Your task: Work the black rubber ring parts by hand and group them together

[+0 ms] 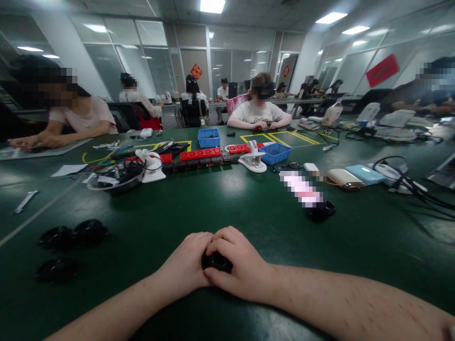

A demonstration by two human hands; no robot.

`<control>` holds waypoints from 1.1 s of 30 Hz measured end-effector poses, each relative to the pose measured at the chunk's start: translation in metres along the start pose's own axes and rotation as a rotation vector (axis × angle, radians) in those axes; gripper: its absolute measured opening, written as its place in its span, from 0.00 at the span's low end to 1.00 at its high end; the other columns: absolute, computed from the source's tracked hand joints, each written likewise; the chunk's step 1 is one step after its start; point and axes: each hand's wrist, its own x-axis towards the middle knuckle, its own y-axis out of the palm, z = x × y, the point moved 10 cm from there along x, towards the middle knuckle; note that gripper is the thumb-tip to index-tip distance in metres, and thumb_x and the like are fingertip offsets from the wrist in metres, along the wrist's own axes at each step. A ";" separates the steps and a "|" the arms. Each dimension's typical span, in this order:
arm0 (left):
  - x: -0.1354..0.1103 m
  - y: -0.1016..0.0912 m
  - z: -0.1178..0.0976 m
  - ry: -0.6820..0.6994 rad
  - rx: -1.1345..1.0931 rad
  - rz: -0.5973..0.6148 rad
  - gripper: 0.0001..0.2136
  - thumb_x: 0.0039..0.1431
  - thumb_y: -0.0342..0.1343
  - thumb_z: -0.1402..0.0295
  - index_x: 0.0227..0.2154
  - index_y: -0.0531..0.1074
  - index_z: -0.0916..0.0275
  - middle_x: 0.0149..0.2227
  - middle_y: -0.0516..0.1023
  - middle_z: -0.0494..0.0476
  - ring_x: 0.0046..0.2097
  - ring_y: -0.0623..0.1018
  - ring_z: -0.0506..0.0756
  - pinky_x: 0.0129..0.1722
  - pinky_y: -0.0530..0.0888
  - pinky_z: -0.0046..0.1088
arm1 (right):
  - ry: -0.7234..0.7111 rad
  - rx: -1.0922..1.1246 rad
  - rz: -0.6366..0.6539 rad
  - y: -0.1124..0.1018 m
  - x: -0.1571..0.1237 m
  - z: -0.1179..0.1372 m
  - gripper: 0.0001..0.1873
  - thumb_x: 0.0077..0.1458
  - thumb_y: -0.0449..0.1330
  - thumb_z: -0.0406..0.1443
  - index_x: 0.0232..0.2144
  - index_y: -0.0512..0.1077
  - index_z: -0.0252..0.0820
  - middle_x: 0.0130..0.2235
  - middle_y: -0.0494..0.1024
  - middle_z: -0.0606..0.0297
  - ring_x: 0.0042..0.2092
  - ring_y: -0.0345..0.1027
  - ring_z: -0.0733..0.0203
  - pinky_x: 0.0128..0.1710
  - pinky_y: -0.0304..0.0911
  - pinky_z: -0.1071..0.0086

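A shiny round black piece (217, 262) is held between my two hands, low over the green table; its exact kind is hidden by the fingers. My right hand (238, 265) curls over it, the thumb below and the fingers on top. Pressed against its left side is my left hand (192, 258), closed, its fingertips mostly out of sight behind the right hand. To the left lie similar black round pieces: one at the front (57, 270), another behind it (56, 237), and a third touching that one (90, 231).
Across the table runs a row of red and black blocks (201, 154) with white clips (253, 156) and blue bins (276, 153). A clear bowl of black parts (115, 177) stands left. Right are a phone (301, 188), power banks (345, 179) and cables. A person (261, 111) sits opposite.
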 end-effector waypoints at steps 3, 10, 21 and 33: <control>0.002 -0.001 -0.003 0.054 -0.030 0.047 0.12 0.41 0.60 0.75 0.31 0.67 0.62 0.33 0.70 0.52 0.37 0.71 0.57 0.39 0.68 0.33 | -0.067 0.070 -0.029 -0.003 -0.001 0.007 0.08 0.44 0.57 0.30 0.31 0.67 0.40 0.36 0.71 0.61 0.39 0.63 0.59 0.40 0.61 0.65; -0.002 -0.002 -0.007 0.199 -0.149 0.121 0.19 0.39 0.57 0.80 0.37 0.69 0.60 0.40 0.72 0.50 0.44 0.71 0.56 0.47 0.66 0.31 | -0.275 0.153 0.016 -0.003 -0.002 0.030 0.13 0.43 0.49 0.26 0.33 0.65 0.40 0.36 0.73 0.61 0.42 0.66 0.61 0.43 0.62 0.65; -0.003 0.002 0.000 0.134 -0.127 0.119 0.34 0.38 0.65 0.68 0.51 0.60 0.57 0.53 0.63 0.57 0.54 0.63 0.64 0.56 0.60 0.42 | -0.218 0.065 -0.006 -0.009 -0.003 0.030 0.11 0.46 0.54 0.33 0.35 0.68 0.41 0.45 0.70 0.59 0.50 0.60 0.55 0.52 0.54 0.58; 0.001 -0.005 -0.007 0.109 0.003 0.069 0.13 0.40 0.61 0.74 0.33 0.70 0.62 0.35 0.73 0.52 0.39 0.72 0.58 0.45 0.65 0.35 | -0.010 0.080 -0.001 -0.002 -0.001 0.004 0.12 0.44 0.57 0.30 0.35 0.65 0.41 0.39 0.68 0.61 0.41 0.62 0.58 0.42 0.61 0.63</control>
